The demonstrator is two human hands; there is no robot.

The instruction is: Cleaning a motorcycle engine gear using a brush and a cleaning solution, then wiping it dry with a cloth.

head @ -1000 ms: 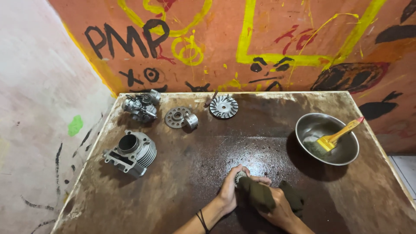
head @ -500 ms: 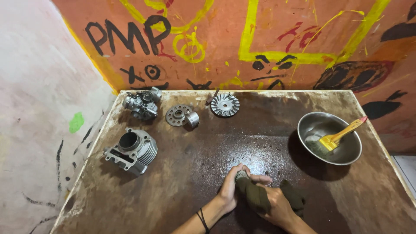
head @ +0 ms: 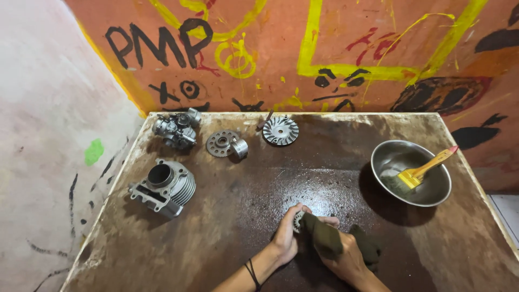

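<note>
Between both hands (head: 316,243), small gear (head: 297,220) and olive rag (head: 330,240).

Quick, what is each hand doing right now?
Left hand: closed on a small toothed metal gear.
Right hand: closed on a dark green rag, pressed against it.

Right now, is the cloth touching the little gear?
Touching: the head view shows the dark green cloth, in the right hand, pressed against the small toothed gear held by the left hand.
</note>
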